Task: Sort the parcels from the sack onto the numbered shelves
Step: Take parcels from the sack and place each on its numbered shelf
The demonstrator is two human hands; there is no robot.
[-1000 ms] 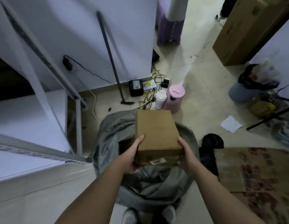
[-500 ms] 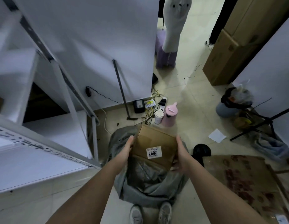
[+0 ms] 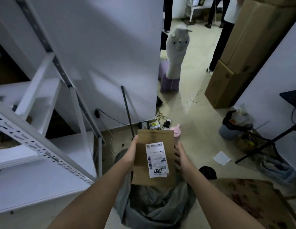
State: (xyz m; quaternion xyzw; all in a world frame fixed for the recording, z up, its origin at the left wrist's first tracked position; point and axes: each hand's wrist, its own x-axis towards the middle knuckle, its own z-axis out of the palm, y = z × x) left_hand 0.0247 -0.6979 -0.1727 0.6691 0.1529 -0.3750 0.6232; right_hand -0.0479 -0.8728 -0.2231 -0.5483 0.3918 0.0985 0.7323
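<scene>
1. The left hand [image 3: 130, 156] presses flat on the left side of the box [image 3: 140, 162], with the fingers straight along its edge; the fingertips reach almost to the top corner.
2. The right hand [image 3: 180, 157] holds the right side of the box, with the fingers curled a little around the edge, so the box is squeezed between the two palms.
3. The box is lifted clear above the open grey sack [image 3: 152, 205], which stands on the floor just in front of the person's feet.
4. The box is turned so the white label [image 3: 157, 160] faces the camera; I think this is for reading the number 2097 before choosing a shelf.
5. The shelves [image 3: 44, 152] are on the left, near the sack, with a white metal frame; the closest post is just beside the left forearm, so a swing to the left needs some care.
6. On the right the floor has more free room, with a sheet of paper [image 3: 222, 158] and a bin [image 3: 235, 126] well apart from the hands.
</scene>
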